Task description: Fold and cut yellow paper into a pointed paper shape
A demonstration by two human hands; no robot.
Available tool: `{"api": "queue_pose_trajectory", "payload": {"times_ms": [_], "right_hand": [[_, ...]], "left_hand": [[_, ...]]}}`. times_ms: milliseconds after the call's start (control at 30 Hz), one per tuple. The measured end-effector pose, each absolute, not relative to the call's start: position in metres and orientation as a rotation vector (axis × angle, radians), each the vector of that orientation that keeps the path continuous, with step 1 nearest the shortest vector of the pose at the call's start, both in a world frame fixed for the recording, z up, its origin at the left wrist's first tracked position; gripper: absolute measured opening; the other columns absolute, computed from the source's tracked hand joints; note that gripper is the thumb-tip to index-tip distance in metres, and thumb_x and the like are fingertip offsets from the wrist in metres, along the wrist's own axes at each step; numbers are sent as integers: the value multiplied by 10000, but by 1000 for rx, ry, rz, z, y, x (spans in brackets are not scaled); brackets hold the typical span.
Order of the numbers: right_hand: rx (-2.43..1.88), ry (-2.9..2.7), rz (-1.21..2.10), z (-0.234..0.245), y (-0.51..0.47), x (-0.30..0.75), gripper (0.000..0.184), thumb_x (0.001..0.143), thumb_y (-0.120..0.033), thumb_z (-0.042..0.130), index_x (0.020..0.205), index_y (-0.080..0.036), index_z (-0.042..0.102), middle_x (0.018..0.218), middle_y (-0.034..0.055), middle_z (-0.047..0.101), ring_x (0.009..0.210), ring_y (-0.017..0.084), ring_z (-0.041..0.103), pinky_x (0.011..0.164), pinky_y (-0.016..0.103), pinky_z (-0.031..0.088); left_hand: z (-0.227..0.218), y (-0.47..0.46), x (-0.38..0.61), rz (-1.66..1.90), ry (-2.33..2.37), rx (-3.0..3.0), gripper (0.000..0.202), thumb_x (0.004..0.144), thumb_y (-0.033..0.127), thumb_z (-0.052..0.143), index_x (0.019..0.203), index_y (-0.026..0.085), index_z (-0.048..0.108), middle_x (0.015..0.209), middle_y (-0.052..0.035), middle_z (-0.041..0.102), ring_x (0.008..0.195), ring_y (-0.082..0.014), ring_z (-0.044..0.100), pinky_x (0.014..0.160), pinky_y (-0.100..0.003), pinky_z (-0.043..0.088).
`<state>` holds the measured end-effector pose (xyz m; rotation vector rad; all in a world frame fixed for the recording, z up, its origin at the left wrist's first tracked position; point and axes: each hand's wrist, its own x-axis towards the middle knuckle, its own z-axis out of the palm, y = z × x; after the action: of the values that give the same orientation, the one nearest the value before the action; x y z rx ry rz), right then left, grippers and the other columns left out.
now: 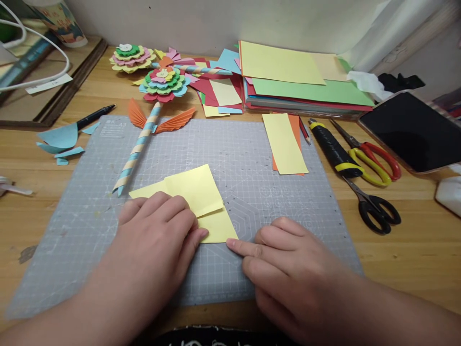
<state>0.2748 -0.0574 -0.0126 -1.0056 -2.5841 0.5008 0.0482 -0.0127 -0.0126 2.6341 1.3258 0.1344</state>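
A folded sheet of yellow paper (194,190) lies on the grey cutting mat (223,139). My left hand (158,235) rests on its left part, fingers bent over the sheet and thumb pressed on the lower edge. The paper under that palm is hidden. At the lower right corner, the outstretched index finger of my right hand (284,269) touches the fold, while its other fingers are curled with nothing visible in them. Beyond my left hand lies a paper flower (163,84) with a striped stem and orange pleated leaves.
Yellow and orange paper strips (286,144) lie on the mat's right. Beside them are a black-and-yellow-handled tool (334,146), scissors (378,211) and a phone (414,129). Behind are a paper stack (306,93) and another flower (131,60). Blue scraps (59,137) and a pen (95,115) lie left.
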Motion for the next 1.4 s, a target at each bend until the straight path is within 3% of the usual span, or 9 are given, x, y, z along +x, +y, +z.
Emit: {"api": "queue_pose_trajectory", "payload": {"times_ms": [467,900,1133,1300,1400], "right_hand": [[-1019,-2546,447,-14,-55,272,142,824,-115,513,766,-164,633,1080,40,748,701,171,509,691,378,346],[-971,-2657,375,-24,-52,266,98,801,-120,539,814,-170,622,1314,39,652,826,192,560,721,366,353],[-1000,-2636,404,-25,-52,264,80,776,-122,547,795,-173,605,1319,32,650,811,192,550,726,369,339],[-981,-2661,371,-26,-51,263,65,785,-149,550,806,-173,606,1312,49,653,780,195,543,715,376,325],[-980,-2642,380,-26,-50,264,70,798,-153,546,807,-175,611,1298,44,663,771,194,542,711,377,318]], "left_hand": [[-15,-11,51,108,1321,2607,234,926,274,469,714,218,553,767,-51,587,794,-288,522,706,-451,327],[-12,-13,49,115,1331,2659,231,920,320,488,711,227,522,754,-46,569,798,-297,504,718,-476,333],[-4,-11,39,178,1330,2681,266,935,305,452,686,224,501,739,-44,550,798,-289,475,714,-456,345],[-5,-29,33,364,1166,2731,245,970,224,398,934,229,641,799,-26,562,799,-249,461,734,-420,321],[-9,-43,33,394,1052,2776,317,999,219,340,1093,195,641,851,-30,582,826,-235,452,771,-413,311]]}}
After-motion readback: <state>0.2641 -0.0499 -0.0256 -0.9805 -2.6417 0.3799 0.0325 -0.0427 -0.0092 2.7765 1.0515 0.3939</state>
